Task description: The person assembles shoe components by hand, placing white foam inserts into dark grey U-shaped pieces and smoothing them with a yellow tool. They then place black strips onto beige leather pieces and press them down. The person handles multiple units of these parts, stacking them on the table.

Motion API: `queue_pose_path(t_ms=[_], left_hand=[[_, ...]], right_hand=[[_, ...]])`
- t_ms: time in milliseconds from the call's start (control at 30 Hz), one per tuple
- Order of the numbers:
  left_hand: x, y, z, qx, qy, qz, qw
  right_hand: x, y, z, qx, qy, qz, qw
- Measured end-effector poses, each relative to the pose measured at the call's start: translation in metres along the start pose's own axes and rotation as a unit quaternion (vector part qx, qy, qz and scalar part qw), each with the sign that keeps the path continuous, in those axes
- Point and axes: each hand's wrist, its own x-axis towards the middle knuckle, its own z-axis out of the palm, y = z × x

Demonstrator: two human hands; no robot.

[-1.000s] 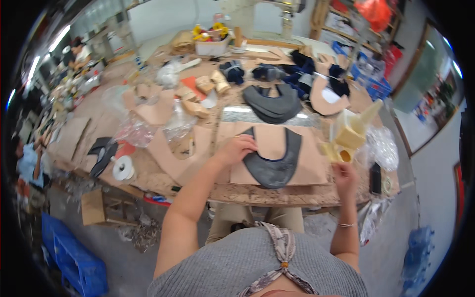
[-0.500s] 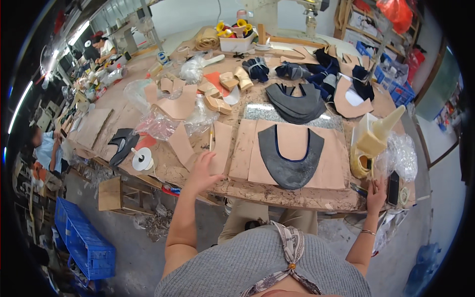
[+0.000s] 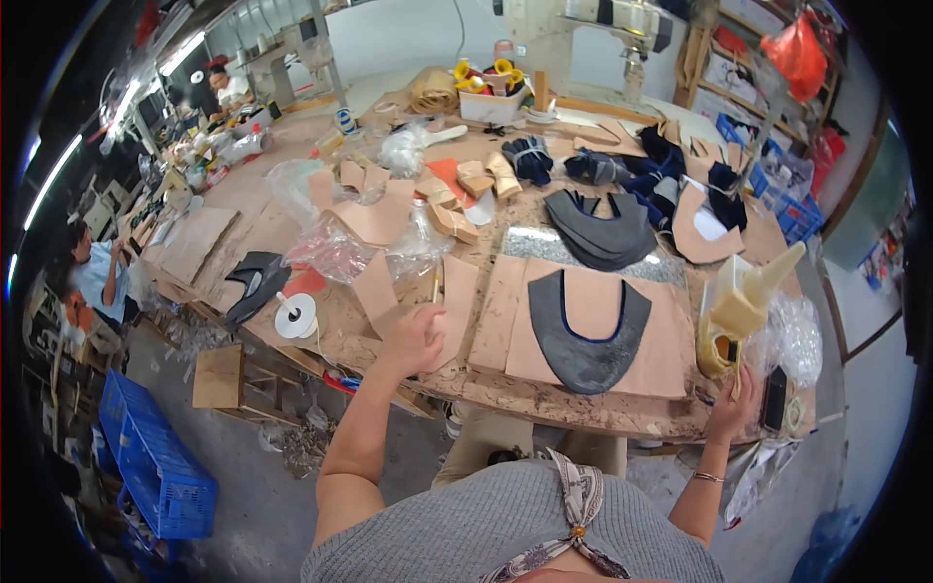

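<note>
My left hand (image 3: 413,340) has moved off the dark U-shaped leather collar piece (image 3: 588,325) to a tan leather sheet (image 3: 457,306), fingers loose, holding nothing. My right hand (image 3: 731,406) grips a thin stick beside the cream glue jug (image 3: 743,311). The worn wooden workbench (image 3: 573,403) is cluttered; a blue plastic crate (image 3: 155,466) sits on the concrete floor.

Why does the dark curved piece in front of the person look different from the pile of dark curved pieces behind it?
The front dark curved piece lies alone, flat on a tan sheet; the pile is several pieces stacked and fanned out. The front one has a thin blue line along its inner edge, while the pile shows blue only at its top tips. The front one looks bigger, but it is nearer. Both are dark and U-shaped.
</note>
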Motion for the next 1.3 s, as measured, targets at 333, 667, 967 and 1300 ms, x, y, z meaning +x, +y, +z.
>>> queue_pose_path(t_ms=[333, 667, 967, 1300], left_hand=[[0.238, -0.021, 0.057, 0.294, 0.092, -0.123, 0.943], [0.223, 0.006, 0.003, -0.163, 0.278, -0.007, 0.947], [0.073, 0.101, 0.005, -0.381, 0.180, -0.048, 0.905], [0.007, 0.110, 0.043, -0.273, 0.247, 0.307, 0.878]], right_hand=[[0.032, -0.123, 0.037, 0.120, -0.042, -0.097, 0.987], [0.038, -0.166, 0.050, 0.320, -0.113, 0.018, 0.941], [0.055, -0.286, 0.098, 0.683, -0.382, 0.303, 0.544], [0.024, -0.243, 0.067, 0.674, -0.195, -0.012, 0.712]])
